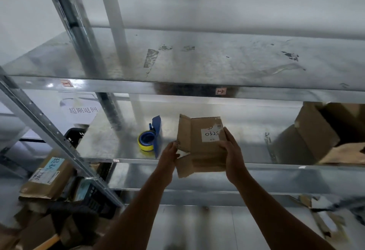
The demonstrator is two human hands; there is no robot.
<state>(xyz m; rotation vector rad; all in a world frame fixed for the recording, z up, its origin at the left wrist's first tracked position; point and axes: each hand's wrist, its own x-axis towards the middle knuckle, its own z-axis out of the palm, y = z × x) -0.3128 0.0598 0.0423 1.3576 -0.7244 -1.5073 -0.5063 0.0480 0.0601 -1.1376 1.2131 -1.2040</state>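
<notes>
Scuffed metal shelf point(252, 143): my left hand point(167, 158) and right hand point(233, 151) clamp one cardboard box point(199, 147); one tape dispenser point(150, 140) just left of it.

A small box point(197, 145) is held at the front edge of the middle shelf point(118, 149). A tape dispenser point(150, 139) is placed on the shelf just left of it. An open carton point(308, 141) is set at the shelf's right end, well apart.

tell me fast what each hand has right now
Left hand: grips the box at its left edge.
Right hand: grips the box at its right side.
</notes>
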